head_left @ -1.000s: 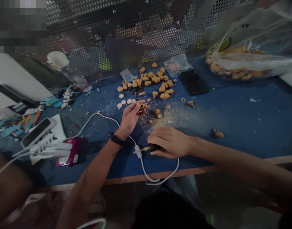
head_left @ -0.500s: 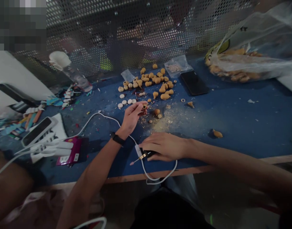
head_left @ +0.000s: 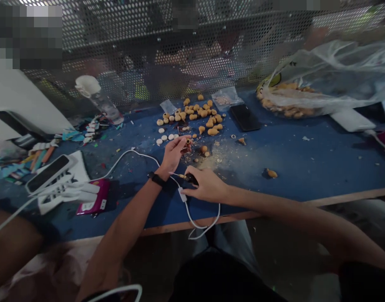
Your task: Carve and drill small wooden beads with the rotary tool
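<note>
Pinched in the fingertips of my left hand (head_left: 172, 154) is a small tan gourd (head_left: 188, 141) with a dark round hole cut in it. My right hand (head_left: 209, 184) is closed around a small black rotary tool (head_left: 191, 179) with a brass-coloured collet and a thin bit pointing left, below my left hand and apart from the gourd. A white cable with an inline switch (head_left: 182, 194) lies under the tool. Just beyond my left hand are white discs (head_left: 164, 137) and a pile of small gourds (head_left: 203, 112). Pale dust and shavings surround the work spot.
A black phone (head_left: 245, 117) and a small clear bag (head_left: 227, 99) lie behind the pile. At the right is a big plastic bag of gourds (head_left: 288, 100). A magenta box (head_left: 93, 199), a bottle (head_left: 106, 107) and scraps are on the left. A perforated metal screen (head_left: 142, 54) backs the table.
My right hand has lifted the rotary tool up and away from the table edge, bringing its bit closer to my left wrist. My left hand still holds the gourd. The view has shifted slightly.
</note>
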Demonstrator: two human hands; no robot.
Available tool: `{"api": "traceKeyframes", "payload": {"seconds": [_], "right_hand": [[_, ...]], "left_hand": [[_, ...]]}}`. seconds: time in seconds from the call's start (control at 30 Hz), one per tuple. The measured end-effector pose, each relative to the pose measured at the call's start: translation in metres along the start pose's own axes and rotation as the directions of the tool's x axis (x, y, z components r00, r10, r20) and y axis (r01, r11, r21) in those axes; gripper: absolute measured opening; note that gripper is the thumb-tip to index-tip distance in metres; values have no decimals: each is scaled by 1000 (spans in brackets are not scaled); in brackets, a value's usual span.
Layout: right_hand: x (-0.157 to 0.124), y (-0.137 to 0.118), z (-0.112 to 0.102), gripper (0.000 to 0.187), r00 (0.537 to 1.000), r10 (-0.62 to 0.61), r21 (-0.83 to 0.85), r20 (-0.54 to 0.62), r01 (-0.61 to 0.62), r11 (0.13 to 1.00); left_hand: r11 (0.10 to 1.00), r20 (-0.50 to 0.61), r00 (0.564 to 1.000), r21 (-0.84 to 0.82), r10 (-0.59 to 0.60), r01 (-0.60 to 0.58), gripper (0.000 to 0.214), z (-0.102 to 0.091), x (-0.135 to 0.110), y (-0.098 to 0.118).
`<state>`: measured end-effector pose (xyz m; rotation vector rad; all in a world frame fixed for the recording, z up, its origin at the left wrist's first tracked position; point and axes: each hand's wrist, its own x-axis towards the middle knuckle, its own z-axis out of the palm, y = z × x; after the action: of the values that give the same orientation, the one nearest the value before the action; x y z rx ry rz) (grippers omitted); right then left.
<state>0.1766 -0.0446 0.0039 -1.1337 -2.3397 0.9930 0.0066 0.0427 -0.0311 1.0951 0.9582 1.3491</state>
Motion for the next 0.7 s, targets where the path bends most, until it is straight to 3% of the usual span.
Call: {"api": "traceKeyframes", "payload": {"seconds": [0.47,0.6,0.7], "right_hand": [[7,-6,1,44,996,90,51,22,-91,995],[4,-6,-1,47,999,38,132,-30,-34,991],[7,-2,-14,41,989,-2,188,-151,31,982]], "left_hand": [[999,-86,996,-52,5,-9,41,-7,11,-6],[999,-80,996,-42,23,-26,38,-10,12,-4],[998,-56,997,10,59,-59,37,-13,11,-2]]}}
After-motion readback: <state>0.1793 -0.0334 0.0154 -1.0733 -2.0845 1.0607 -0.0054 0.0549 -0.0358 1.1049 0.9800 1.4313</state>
